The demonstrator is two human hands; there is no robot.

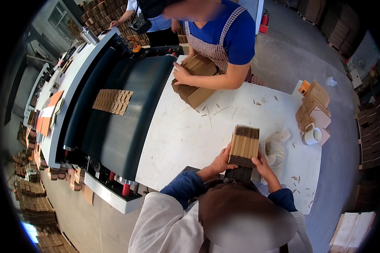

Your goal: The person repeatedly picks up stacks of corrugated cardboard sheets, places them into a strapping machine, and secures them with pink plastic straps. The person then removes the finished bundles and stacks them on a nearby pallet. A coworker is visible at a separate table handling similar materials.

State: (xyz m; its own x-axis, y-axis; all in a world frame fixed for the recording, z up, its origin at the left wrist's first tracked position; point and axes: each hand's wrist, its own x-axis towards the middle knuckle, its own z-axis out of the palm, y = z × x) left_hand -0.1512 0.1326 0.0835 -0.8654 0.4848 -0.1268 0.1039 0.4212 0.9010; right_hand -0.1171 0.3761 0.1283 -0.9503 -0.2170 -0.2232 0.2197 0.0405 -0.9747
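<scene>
Between my two hands is a block of folded brown cardboard pieces, packed edge to edge. My left hand presses on its left side, fingers closed against it. On the other side my right hand grips the near right corner. A darker ribbed stack shows just below the block, close to my body; its lower part is hidden. Crumpled clear plastic lies right of the block on the white table.
Across the table a co-worker's hands hold another cardboard bundle. A conveyor belt at left carries a flat row of cardboard pieces. At right stand a white mug and stacked cardboard. Small scraps litter the tabletop.
</scene>
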